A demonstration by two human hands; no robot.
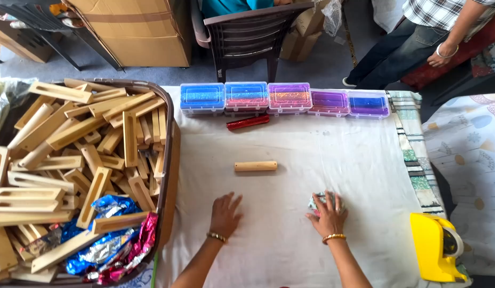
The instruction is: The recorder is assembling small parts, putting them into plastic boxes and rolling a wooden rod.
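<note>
My left hand lies flat on the white cloth, fingers spread, holding nothing. My right hand presses down on a small shiny folded piece of foil paper, which is mostly hidden under the fingers. A short round wooden stick lies on the cloth beyond both hands, touching neither. Further back a red shiny foil roll lies in front of a row of clear plastic boxes filled with blue, red and purple foil.
A brown tub on the left is heaped with wooden blocks and crumpled foil. A yellow tape dispenser sits at the right front. Behind the table stand a dark chair, a cardboard box and a seated person.
</note>
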